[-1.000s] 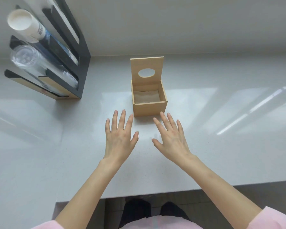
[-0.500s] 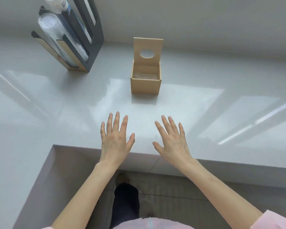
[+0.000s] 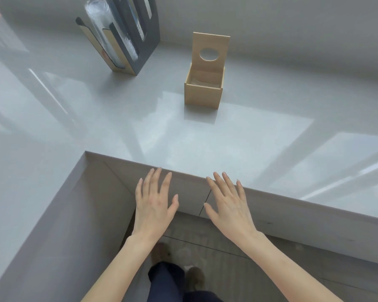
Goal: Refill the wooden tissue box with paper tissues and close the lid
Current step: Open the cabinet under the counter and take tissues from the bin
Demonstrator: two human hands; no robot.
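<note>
The wooden tissue box (image 3: 202,94) stands on the grey counter (image 3: 140,127), far ahead of me. Its lid (image 3: 211,51), with an oval hole, is flipped upright at the back. From this angle the inside of the box is mostly hidden. My left hand (image 3: 154,203) and my right hand (image 3: 229,205) hover flat, palms down, fingers spread, at the counter's front edge. Both hold nothing and are well short of the box.
A black and wood cup dispenser (image 3: 127,35) with stacked clear cups stands at the back left of the counter. The counter wraps round to my left in an L shape. Below are the floor, my dark trousers (image 3: 168,282) and shoes.
Both hands have drawn back from just in front of the box to the counter's front edge. The view has pulled away, so the box now sits farther off.
</note>
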